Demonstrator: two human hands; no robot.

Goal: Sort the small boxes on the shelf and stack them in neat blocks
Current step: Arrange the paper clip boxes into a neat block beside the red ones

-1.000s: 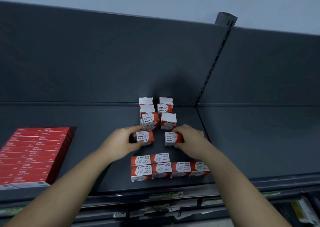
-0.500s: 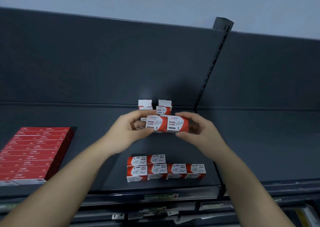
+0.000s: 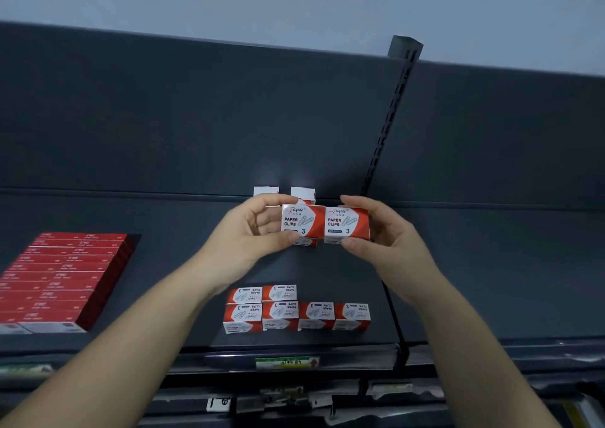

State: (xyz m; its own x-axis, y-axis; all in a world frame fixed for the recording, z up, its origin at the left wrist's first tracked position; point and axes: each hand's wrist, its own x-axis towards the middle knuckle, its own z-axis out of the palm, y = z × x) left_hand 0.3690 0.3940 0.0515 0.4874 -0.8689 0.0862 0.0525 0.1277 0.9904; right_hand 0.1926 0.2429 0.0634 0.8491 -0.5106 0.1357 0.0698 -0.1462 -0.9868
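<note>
1. Pinching with fingers and thumb, the left hand [image 3: 248, 231] holds the left box [image 3: 302, 223] and the right hand [image 3: 386, 234] holds the right box [image 3: 347, 224]. The boxes are pressed side by side at centre frame, above the shelf [image 3: 163, 296], likely to square them as a pair.
2. At lower centre, the front block [image 3: 296, 310] has room on its upper tier.
3. Loose boxes [image 3: 265, 191] wait behind the hands.

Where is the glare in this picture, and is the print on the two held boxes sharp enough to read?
Head view: a pale glare patch lies on the back panel above the rear boxes; head view: the held boxes are sharp, reading PAPER CLIPS 3; head view: print on the red stack at left is blurred.
</note>
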